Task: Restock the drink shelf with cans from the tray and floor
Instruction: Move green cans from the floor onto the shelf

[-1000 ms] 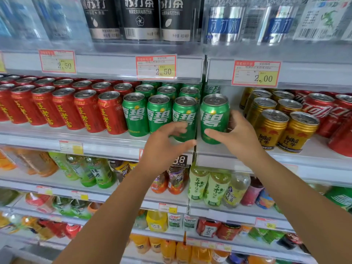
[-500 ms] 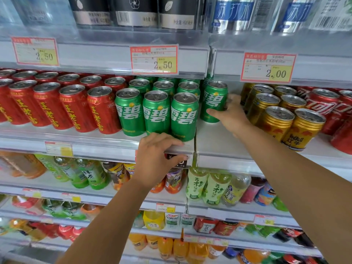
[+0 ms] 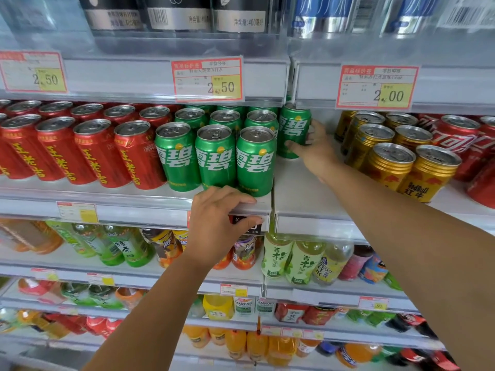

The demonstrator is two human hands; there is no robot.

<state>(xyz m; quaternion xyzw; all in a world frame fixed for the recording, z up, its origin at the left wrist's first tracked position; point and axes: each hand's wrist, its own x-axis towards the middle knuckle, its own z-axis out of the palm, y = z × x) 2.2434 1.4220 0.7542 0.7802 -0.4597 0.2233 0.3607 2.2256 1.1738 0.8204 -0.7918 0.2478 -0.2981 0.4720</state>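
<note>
My right hand [image 3: 314,148] grips a green can [image 3: 293,127] standing deep on the white drink shelf [image 3: 302,194], at the right end of the rows of green cans [image 3: 215,156]. Fingers wrap its lower right side and the thumb lies across its front. My left hand [image 3: 217,223] holds the shelf's front lip [image 3: 150,212] just below the front green cans, fingers on top and thumb on the price strip. No tray or floor shows.
Red cans [image 3: 88,151] fill the shelf to the left. Gold cans [image 3: 396,159] and red cola cans [image 3: 460,145] stand to the right. Bare shelf lies in front of the held can. The upper shelf edge with price tags [image 3: 207,79] hangs close above. Bottled drinks [image 3: 292,261] fill lower shelves.
My right hand has pushed the green can from the shelf's front edge back into the shelf. My left hand dropped from the front cans to the shelf lip and stays there.
</note>
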